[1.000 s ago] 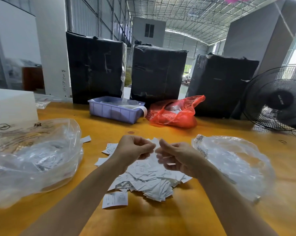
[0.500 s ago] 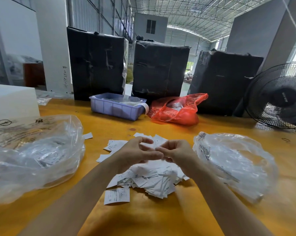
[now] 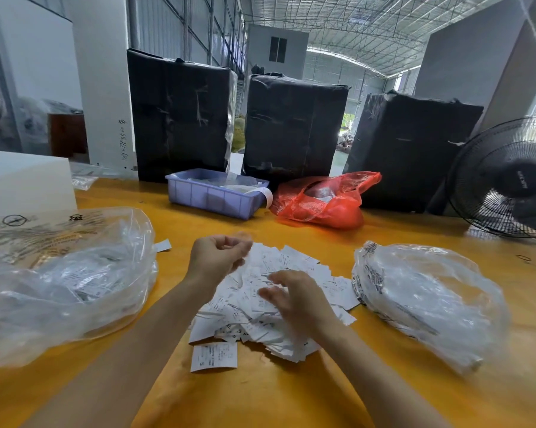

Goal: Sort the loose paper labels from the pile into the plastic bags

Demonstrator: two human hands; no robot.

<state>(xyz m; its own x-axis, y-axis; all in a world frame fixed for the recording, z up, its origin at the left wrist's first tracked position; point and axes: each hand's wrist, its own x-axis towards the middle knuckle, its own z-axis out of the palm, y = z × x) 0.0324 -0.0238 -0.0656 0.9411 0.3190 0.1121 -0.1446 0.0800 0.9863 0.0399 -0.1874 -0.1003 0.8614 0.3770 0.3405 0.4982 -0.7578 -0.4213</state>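
The left hand (image 3: 219, 257) hangs just above the far left edge of the heap of small white printed paper labels (image 3: 273, 304), its fingers curled in toward the thumb. It may pinch a slip there, but motion blur hides the fingertips and I cannot tell whether it holds anything. The right hand (image 3: 294, 298) lies low over the middle of the heap with fingers spread and fairly straight, touching or nearly touching the top slips, probably to fan them out or pick the next one; it grips nothing that shows.

The heap rests on the orange-yellow tabletop (image 3: 260, 396), straight in front of the person. One single label (image 3: 214, 356) lies just apart from the heap's near edge, and another stray slip (image 3: 163, 245) sits to the heap's left.

A large crumpled clear plastic bag (image 3: 66, 282) sits left of the heap and a smaller clear plastic bag (image 3: 427, 301) sits right of it, one within easy reach of each hand, which suits dropping each kind of label to its own side. Both seem to hold slips already, yet most of the heap remains, so sorting looks far from finished.

Beyond the heap stand a lilac plastic tray (image 3: 214, 196), a red plastic bag (image 3: 322, 199) and a black electric fan (image 3: 507, 180).
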